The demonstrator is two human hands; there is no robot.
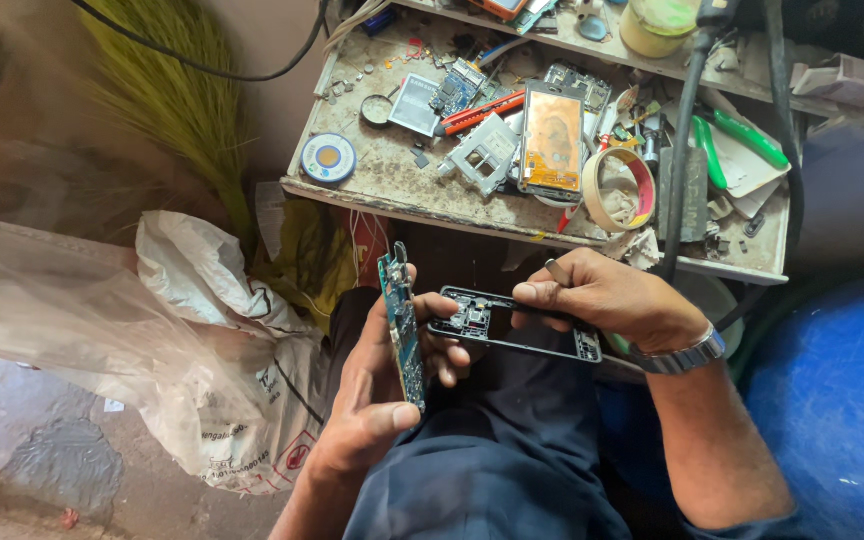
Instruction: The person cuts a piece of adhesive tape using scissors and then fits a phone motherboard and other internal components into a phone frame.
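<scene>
A black phone frame (pixel 517 327) lies flat across the person's lap, just below the front edge of the cluttered workbench (pixel 392 185), with small parts showing in its left end. The left hand (pixel 377 385) is closed around two things at once: its thumb and palm pinch a green circuit board (pixel 402 325) that stands on edge, just left of the frame, while its fingertips curl under the frame's left end. The right hand (pixel 607 295) is closed over the frame's upper right rail, thumb and forefinger pressed on it, and a slim metal tool (pixel 558 272) pokes up between its fingers; a metal watch (pixel 687 355) circles that wrist. Above the frame, on the workbench, a phone screen panel (pixel 552 140) with an orange sheen lies face up, a roll of tape (pixel 617 190) just to its right and a silver metal bracket (pixel 482 152) just to its left. Farther left on the bench sits a round blue spool (pixel 328 158). Left of the frame, on the floor, lies a crumpled white sack (pixel 222 340), with a green broom head (pixel 177 100) above it.
</scene>
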